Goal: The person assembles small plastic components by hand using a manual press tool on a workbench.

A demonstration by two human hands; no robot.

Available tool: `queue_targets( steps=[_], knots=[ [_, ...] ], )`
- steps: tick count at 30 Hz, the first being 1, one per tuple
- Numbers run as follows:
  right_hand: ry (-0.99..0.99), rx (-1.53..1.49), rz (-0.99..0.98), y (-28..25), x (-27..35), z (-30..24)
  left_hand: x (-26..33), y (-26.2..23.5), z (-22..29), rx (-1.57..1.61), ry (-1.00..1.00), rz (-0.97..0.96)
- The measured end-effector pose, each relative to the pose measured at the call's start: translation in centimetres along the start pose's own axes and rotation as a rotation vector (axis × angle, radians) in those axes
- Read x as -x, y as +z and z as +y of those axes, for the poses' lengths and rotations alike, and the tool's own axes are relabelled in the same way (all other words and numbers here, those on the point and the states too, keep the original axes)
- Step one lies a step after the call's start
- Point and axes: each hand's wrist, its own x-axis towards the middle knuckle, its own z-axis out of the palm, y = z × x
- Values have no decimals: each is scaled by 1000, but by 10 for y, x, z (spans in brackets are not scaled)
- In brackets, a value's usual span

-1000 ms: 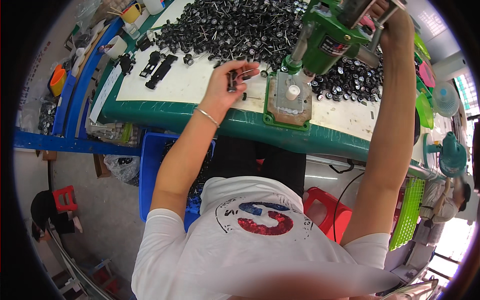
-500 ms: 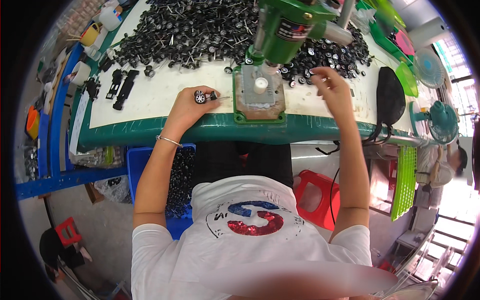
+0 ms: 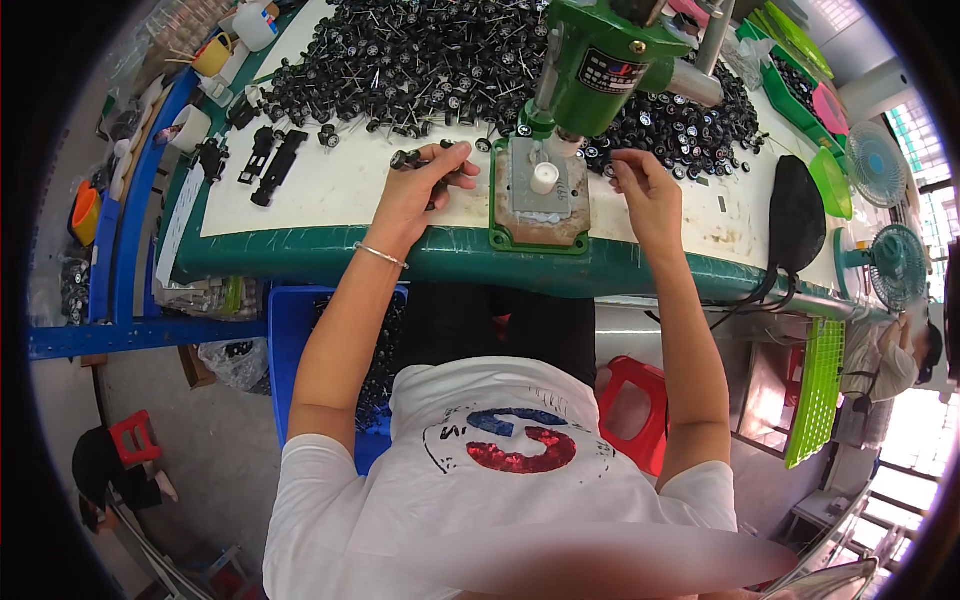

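My left hand (image 3: 408,205) is closed round a few small black toy wheels on axles (image 3: 404,160), just left of the press plate. Its fingers partly cover them. On the other side of the plate, my right hand (image 3: 650,205) pinches what looks like a small black wheel (image 3: 609,171) between thumb and fingertips. Between the hands stands a green bench press (image 3: 610,75). A white round holder (image 3: 544,178) sits upright on its metal base plate (image 3: 530,205), below the press head; neither hand touches it.
Black wheels with axles (image 3: 400,75) are heaped across the back left. Loose wheels (image 3: 700,130) are piled behind my right hand. Black chassis parts (image 3: 280,168) lie at the left. A black fan-shaped pad (image 3: 797,215) is at the right edge, and a blue bin (image 3: 290,340) stands below the table.
My right hand has come left and nearer to the press, its fingers now drawn together. My left hand has lifted and turned, with the wheels still in it. The whole view has shifted slightly.
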Motion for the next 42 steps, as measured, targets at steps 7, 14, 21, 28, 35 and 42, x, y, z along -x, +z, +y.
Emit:
queue_targets(
  steps=[7, 14, 21, 28, 35, 42],
  knots=[
    [135, -248, -225, 35, -3, -45, 6, 8, 17, 332, -122, -242],
    [-290, 279, -98, 57, 13, -48, 18, 24, 26, 170, -65, -160],
    [-148, -113, -67, 40, 4, -31, 19, 51, 33, 72, 55, -173],
    [-23, -416, 125, -20, -20, -54, 20, 67, 43, -213, 27, -164],
    [-186, -670, 193, -43, -73, -94, 17, 85, 41, -148, 54, -60],
    [-198, -773, 120, -37, -115, -214, 14, 87, 43, -104, 139, -134]
  ],
)
